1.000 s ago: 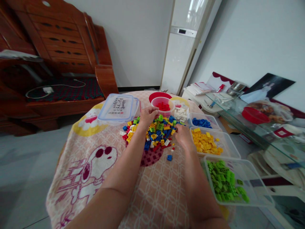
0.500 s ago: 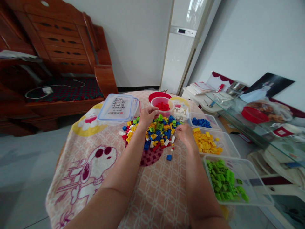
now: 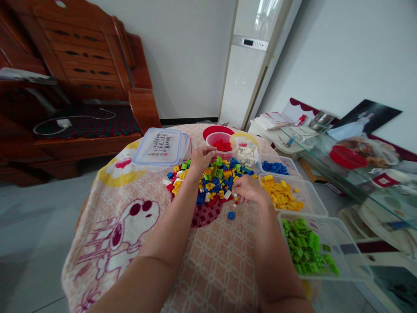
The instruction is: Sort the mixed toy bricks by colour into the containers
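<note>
A mixed pile of toy building bricks (image 3: 216, 180) in yellow, blue, green, red and white lies on the cloth between my hands. My left hand (image 3: 202, 157) hovers over the pile's far left part, beside the round tub of red bricks (image 3: 222, 145). Its fingers are closed in a pinch; whatever is between them is too small to make out. At the pile's right edge, my right hand (image 3: 249, 188) points its bent fingers down by a white brick (image 3: 227, 194). Its fingertips are drawn together, and their contents are hidden. A single blue brick (image 3: 231, 215) lies nearer me.
Clear boxes line the right side, holding white bricks (image 3: 246, 154), blue bricks (image 3: 275, 167), yellow bricks (image 3: 282, 194) and green bricks (image 3: 306, 245). Stacked clear lids (image 3: 159, 148) lie at the back left. A glass shelf (image 3: 352, 182) stands beyond the boxes.
My right hand has shifted left and slightly toward me, from beside the yellow box to the pile's near right edge. My left hand has stayed almost in place.
</note>
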`<control>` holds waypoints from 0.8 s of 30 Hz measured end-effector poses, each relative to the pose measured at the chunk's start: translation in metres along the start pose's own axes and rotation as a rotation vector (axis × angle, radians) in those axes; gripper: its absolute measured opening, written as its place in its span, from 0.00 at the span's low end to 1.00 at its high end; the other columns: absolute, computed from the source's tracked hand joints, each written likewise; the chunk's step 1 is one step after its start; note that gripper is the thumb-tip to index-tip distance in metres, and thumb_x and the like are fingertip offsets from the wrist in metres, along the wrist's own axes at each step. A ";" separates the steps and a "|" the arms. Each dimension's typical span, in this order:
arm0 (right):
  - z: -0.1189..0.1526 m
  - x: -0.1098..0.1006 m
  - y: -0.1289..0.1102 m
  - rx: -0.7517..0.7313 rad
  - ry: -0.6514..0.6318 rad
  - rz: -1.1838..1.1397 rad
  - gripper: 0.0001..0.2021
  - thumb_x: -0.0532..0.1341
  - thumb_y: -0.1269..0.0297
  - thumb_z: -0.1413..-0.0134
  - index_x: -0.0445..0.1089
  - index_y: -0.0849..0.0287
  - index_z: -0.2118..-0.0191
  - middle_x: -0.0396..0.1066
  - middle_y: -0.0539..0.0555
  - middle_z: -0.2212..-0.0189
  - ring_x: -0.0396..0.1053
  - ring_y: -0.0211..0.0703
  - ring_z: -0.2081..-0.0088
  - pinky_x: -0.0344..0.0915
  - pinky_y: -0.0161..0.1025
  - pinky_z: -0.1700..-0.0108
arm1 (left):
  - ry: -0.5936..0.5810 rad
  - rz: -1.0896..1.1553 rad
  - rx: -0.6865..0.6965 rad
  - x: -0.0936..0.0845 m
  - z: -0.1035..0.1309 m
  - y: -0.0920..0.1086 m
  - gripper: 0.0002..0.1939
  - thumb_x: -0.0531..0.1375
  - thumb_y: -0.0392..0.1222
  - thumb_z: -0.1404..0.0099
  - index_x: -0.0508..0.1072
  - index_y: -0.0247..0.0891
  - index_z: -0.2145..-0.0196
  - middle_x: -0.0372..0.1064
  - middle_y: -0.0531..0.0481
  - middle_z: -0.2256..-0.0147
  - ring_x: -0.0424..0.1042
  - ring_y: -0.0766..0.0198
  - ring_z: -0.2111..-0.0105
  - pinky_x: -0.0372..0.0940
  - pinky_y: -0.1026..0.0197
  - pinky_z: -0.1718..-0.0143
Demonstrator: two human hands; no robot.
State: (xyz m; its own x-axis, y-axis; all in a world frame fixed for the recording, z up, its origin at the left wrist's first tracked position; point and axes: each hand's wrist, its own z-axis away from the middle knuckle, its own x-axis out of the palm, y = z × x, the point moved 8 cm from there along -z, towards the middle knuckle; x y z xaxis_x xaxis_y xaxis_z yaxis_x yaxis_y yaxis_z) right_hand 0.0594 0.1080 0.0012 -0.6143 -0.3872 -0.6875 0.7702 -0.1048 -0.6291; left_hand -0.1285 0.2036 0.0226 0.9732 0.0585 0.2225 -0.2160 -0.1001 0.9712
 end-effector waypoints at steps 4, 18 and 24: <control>0.002 -0.011 0.005 0.009 0.082 0.022 0.10 0.59 0.76 0.52 0.78 0.59 0.71 0.66 0.47 0.89 0.70 0.41 0.83 0.64 0.32 0.76 | -0.001 0.008 0.004 0.000 0.001 0.001 0.08 0.64 0.33 0.44 0.78 0.32 0.65 0.76 0.51 0.73 0.75 0.66 0.73 0.74 0.60 0.63; -0.012 -0.028 0.016 -0.037 0.352 0.090 0.11 0.58 0.71 0.46 0.80 0.60 0.68 0.77 0.52 0.77 0.75 0.43 0.71 0.70 0.38 0.59 | -0.004 -0.013 -0.003 -0.001 0.000 0.000 0.09 0.64 0.34 0.45 0.79 0.32 0.65 0.77 0.51 0.74 0.76 0.67 0.72 0.75 0.61 0.64; -0.010 -0.034 0.020 -0.032 0.406 0.022 0.14 0.59 0.74 0.53 0.80 0.60 0.63 0.79 0.54 0.73 0.77 0.46 0.68 0.72 0.39 0.57 | 0.000 -0.016 -0.010 -0.002 0.000 0.000 0.09 0.65 0.34 0.45 0.78 0.31 0.64 0.76 0.50 0.74 0.76 0.66 0.72 0.75 0.60 0.63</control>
State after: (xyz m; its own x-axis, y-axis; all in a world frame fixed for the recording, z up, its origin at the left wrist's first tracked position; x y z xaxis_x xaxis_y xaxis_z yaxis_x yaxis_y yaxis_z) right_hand 0.0943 0.1280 0.0088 -0.6202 0.0045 -0.7845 0.7824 -0.0693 -0.6189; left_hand -0.1302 0.2039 0.0226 0.9765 0.0601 0.2069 -0.2012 -0.0891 0.9755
